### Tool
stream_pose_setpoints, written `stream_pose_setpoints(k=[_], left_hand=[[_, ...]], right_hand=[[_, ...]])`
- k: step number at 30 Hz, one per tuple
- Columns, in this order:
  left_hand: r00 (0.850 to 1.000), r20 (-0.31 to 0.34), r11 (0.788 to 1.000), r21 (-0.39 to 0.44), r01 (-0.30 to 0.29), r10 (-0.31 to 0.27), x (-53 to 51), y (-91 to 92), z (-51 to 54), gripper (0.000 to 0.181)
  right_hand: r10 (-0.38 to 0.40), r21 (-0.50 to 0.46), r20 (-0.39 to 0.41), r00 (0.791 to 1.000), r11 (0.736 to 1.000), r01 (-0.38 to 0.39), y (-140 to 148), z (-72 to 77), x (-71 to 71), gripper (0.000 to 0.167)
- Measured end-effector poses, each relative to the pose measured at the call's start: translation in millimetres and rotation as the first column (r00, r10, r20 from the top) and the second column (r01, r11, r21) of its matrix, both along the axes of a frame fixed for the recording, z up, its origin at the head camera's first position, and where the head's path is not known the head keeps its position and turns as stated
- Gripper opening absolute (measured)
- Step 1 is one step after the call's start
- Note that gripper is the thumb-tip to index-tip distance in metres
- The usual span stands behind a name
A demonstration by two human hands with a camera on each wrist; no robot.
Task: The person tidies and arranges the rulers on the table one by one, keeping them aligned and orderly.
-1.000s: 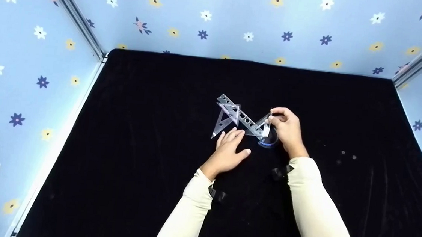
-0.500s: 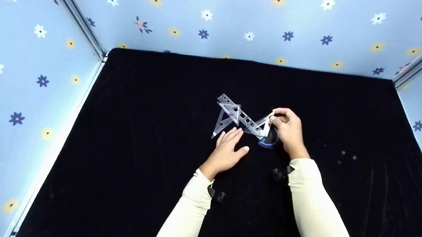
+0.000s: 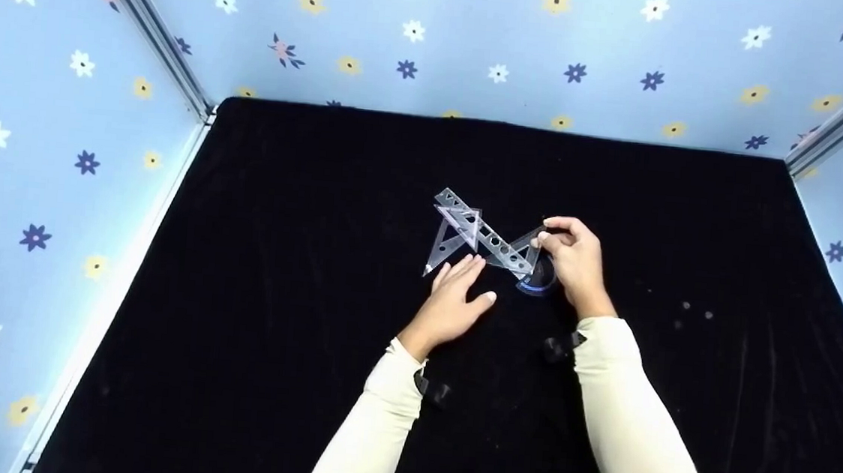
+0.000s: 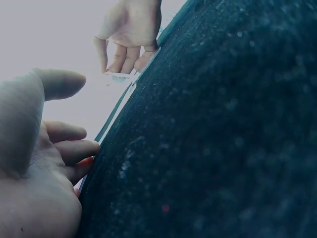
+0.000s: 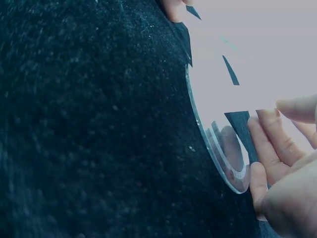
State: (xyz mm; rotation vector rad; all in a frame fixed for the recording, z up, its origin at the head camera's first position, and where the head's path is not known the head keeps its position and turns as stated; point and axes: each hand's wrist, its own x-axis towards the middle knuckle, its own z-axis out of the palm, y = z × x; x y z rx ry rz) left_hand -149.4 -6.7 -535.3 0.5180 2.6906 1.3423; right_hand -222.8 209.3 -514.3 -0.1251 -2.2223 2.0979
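My right hand pinches the upper corner of a clear set square between thumb and fingertips. This set square overlaps the lower end of a clear ruler with cut-out shapes; which lies on top is unclear. Below it sits a clear protractor with a blue arc, its curved rim also in the right wrist view. My left hand lies with extended fingers, fingertips close to the ruler and a second clear set square. Whether they touch either is hard to tell. That second set square overlaps the ruler's upper end.
A black cloth covers the table under everything. Blue flowered panels stand behind and at both sides, joined by metal posts. A few small specks lie on the cloth to the right.
Bright glare on the right set square has faded, and its tilt seems slightly changed in my right hand. My left hand has drawn back a little to the left. The ruler stays put.
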Motion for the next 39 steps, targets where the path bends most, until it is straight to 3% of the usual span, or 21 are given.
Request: stream_pose_setpoints(k=[12, 27, 34, 39], left_hand=[[0.999, 0.027, 0.999, 0.032, -0.029, 0.028, 0.8, -0.6, -1.6, 0.063], [0.998, -0.028, 0.997, 0.056, -0.058, 0.06, 5.7, 2.0, 5.1, 0.061], [0.998, -0.017, 0.995, 0.08, -0.059, 0.061, 10.8, -0.6, 8.1, 0.059], [0.996, 0.013, 0.992, 0.099, -0.084, 0.083, 14.6, -5.5, 9.8, 0.057]], right_hand=[[-0.04, 0.044, -0.006, 0.999, 0.998, 0.04, -2.2, -7.5, 1.9, 0.029], [-0.145, 0.073, -0.073, 0.987, 0.986, 0.15, -5.8, -0.4, 11.5, 0.02], [-0.177, 0.191, -0.105, 0.979, 0.962, 0.195, -6.0, 3.6, 22.8, 0.018], [-0.143, 0.259, -0.14, 0.98, 0.95, 0.175, -8.3, 8.1, 34.3, 0.019]])
